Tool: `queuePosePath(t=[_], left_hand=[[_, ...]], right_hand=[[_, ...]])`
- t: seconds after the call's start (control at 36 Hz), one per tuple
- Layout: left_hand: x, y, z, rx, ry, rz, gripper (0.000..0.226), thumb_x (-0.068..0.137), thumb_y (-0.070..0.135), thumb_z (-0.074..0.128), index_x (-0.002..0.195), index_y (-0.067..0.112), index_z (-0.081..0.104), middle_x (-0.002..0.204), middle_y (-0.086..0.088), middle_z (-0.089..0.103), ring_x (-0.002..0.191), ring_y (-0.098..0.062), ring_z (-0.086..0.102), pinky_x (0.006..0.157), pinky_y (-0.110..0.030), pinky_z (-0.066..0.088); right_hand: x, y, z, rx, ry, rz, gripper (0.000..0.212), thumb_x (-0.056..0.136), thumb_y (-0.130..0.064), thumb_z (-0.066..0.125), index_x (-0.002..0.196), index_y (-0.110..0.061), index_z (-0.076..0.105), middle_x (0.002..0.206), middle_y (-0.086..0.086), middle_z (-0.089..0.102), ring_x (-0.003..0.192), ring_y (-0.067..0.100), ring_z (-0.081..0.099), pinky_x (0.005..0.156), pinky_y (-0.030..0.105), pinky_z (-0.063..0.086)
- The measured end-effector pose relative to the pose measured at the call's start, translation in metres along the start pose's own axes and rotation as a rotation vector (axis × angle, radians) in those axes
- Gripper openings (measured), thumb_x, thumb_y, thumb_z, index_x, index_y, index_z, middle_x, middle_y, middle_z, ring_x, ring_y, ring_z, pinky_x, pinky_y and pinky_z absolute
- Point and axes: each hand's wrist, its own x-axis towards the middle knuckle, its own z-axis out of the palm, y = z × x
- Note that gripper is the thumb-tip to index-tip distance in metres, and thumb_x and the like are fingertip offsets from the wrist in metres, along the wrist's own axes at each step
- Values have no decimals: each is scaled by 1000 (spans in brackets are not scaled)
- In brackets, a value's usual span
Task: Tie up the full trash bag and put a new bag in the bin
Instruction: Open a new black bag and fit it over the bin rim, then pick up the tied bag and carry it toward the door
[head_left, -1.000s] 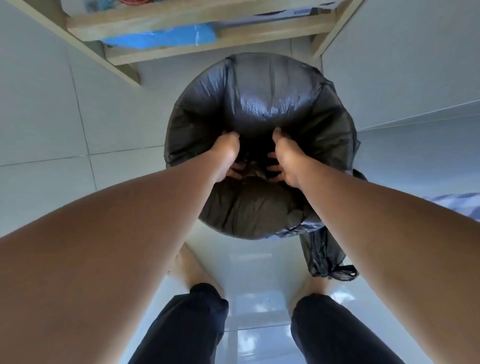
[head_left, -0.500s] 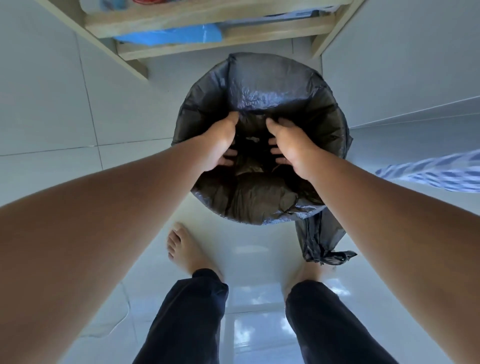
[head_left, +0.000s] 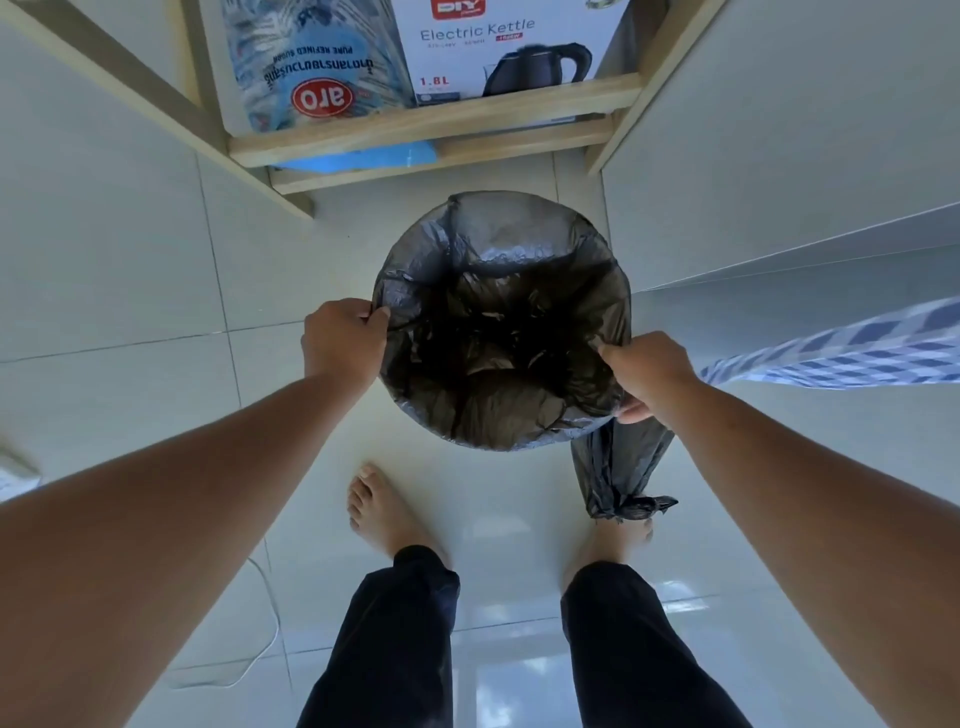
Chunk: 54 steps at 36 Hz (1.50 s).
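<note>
A round bin stands on the floor ahead of my feet, lined with a black trash bag (head_left: 498, 358) whose edge is folded over the rim. My left hand (head_left: 343, 340) pinches the bag's edge at the left side of the rim. At the rim's right front side, my right hand (head_left: 647, 374) grips the bag's edge. The bin's own wall is hidden by the plastic. A second black bag (head_left: 618, 478), knotted at its top, lies on the floor right of the bin, near my right foot.
A wooden shelf (head_left: 431, 124) behind the bin holds an electric kettle box (head_left: 498, 47) and a blue sugar pack (head_left: 317, 67). White walls close in on both sides. A blue checked cloth (head_left: 841, 353) hangs at right. A white cable (head_left: 260, 639) lies on the tiled floor at left.
Both hands have come out of the middle of the bag and moved apart to its rim, left and right. The bag now lies open inside the bin. The view has pulled back and tilted up.
</note>
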Motion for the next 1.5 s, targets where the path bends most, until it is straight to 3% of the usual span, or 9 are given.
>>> queuePosePath(t=[0.11,0.25,0.42,0.58,0.69,0.78,1.06,1.25,1.5], left_hand=[[5,8,4,-53,1,-34,49,90,28,57,48,11,39,49,-3,43,64,-34,47,61,-30,29],[26,30,2,-135,7,-35,49,88,28,59,47,10,41,49,-5,44,61,-32,47,60,-29,34],[45,50,-7,-238,-59,-34,30,85,29,60,83,3,74,85,-19,73,76,-37,70,75,-43,60],[27,65,-14,-191,120,31,33,87,13,40,96,9,72,106,-14,69,105,-33,61,84,-29,45],[-1,76,-17,-329,239,129,32,87,19,46,106,18,72,112,-8,67,98,-22,63,86,-21,42],[-30,85,-6,-455,92,219,30,83,21,50,89,6,75,90,-13,73,86,-27,65,82,-29,50],[-119,80,94,-307,-183,389,42,84,20,54,51,4,33,48,-16,36,50,-34,40,51,-49,42],[-144,84,178,-87,-717,-36,53,87,55,54,64,8,58,64,-11,61,62,-25,62,57,-28,45],[-135,95,243,-264,-697,-210,20,85,22,64,67,23,57,106,-15,73,101,-31,69,90,-42,56]], right_hand=[[13,-5,4,73,55,-49,22,93,-25,54,92,-4,58,99,20,69,89,35,70,74,42,61],[25,-23,-20,130,20,-33,30,95,-29,58,92,-1,50,67,13,62,69,29,71,64,40,60],[27,-31,-53,210,-15,-86,37,91,-33,62,105,0,53,75,15,67,72,36,74,79,46,60],[16,-18,-74,263,-139,-56,28,99,-24,48,97,3,56,78,17,62,54,19,70,53,30,61],[8,10,-72,268,-171,-74,36,100,-11,34,112,19,52,95,49,49,48,22,66,50,27,56],[9,44,-56,188,8,-97,28,92,-15,54,109,5,64,89,22,68,74,29,69,77,42,59],[15,139,-14,55,35,-3,20,82,-19,55,94,-6,66,87,15,72,82,32,70,77,47,60],[37,174,21,33,-84,133,51,81,-48,67,106,-4,65,101,11,69,97,30,65,87,42,55],[66,177,48,216,-87,49,25,90,-17,55,105,-5,71,108,14,72,90,23,68,78,32,54]])
